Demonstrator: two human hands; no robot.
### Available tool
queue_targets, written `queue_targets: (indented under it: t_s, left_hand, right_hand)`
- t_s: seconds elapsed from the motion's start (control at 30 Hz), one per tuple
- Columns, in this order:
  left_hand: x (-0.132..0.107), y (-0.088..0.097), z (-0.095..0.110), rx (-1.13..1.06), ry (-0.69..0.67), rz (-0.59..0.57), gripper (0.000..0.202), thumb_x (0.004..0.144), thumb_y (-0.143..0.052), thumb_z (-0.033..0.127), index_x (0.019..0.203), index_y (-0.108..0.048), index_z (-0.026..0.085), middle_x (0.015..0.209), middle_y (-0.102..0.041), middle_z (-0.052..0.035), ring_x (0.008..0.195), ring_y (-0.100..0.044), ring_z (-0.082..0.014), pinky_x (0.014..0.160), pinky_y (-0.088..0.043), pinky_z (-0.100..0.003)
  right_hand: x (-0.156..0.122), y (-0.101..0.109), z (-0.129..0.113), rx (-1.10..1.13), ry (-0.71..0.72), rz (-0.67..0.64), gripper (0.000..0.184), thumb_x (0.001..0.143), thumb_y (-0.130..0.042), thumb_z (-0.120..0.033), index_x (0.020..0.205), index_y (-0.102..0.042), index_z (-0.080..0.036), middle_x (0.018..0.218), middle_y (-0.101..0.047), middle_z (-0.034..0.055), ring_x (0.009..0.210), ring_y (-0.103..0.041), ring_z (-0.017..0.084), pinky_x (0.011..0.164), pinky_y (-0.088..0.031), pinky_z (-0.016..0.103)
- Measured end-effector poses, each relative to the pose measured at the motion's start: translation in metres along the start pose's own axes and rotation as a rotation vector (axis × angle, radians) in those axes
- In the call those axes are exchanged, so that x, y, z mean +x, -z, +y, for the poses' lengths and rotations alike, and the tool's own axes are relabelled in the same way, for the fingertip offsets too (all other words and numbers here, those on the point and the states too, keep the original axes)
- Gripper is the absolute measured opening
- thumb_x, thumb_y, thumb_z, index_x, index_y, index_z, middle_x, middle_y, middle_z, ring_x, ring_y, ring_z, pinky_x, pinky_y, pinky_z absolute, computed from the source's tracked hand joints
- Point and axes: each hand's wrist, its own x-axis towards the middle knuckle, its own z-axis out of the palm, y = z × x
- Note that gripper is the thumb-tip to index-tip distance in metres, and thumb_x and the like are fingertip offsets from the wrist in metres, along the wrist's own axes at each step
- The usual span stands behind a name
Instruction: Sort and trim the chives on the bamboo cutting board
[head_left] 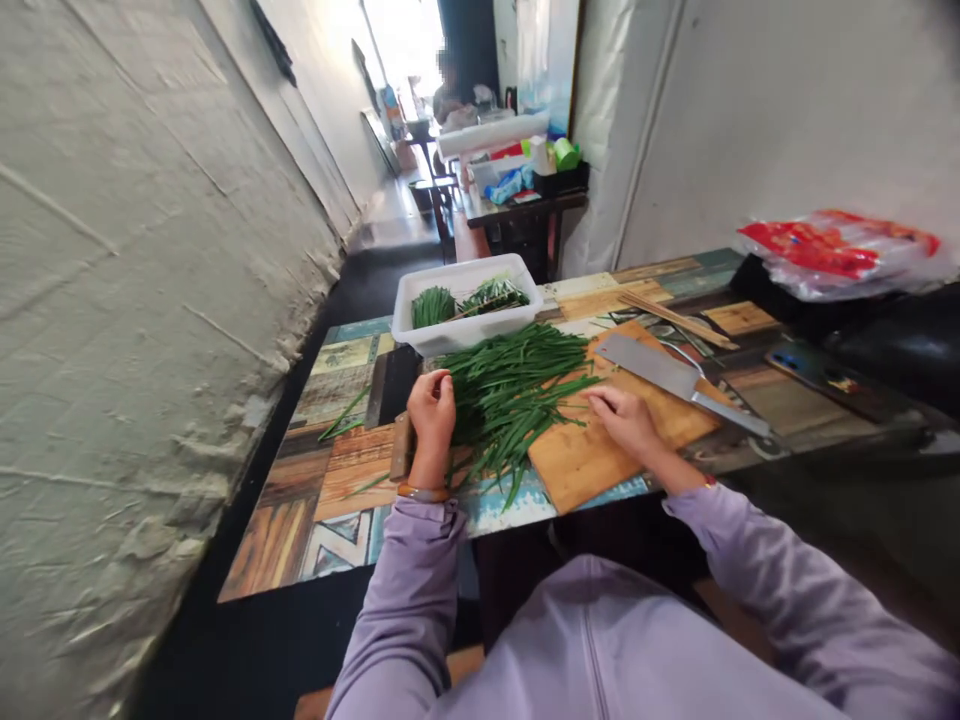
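A heap of long green chives (517, 385) lies across a wooden cutting board (600, 455) and the patterned table (352, 500). My left hand (432, 412) rests on the left end of the heap with its fingers curled over the stalks. My right hand (622, 418) lies on the board at the heap's right edge, fingers bent down onto a few stalks. A cleaver (660, 372) lies flat on the board's far right part, untouched.
A white tub (465, 290) holding more chives stands behind the heap. Wooden sticks (675, 318) and red plastic bags (840, 250) lie to the right. A rough wall runs along the left. A cluttered dark table (525, 200) and a person stand far down the passage.
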Motion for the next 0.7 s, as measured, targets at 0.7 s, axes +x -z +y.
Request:
queue_targets:
  t_s: [0.7]
  left_hand:
    - [-0.118, -0.001, 0.091, 0.227, -0.217, -0.466, 0.014, 0.092, -0.059, 0.021, 0.101, -0.070, 0.019, 0.107, -0.069, -0.0107, 0.104, -0.063, -0.0243, 0.094, -0.051, -0.042]
  right_hand:
    - [-0.004, 0.014, -0.008, -0.150, 0.494, -0.409, 0.027, 0.101, -0.050, -0.030, 0.108, -0.074, -0.022, 0.112, -0.075, 0.0089, 0.108, -0.065, 0.024, 0.094, -0.047, 0.037]
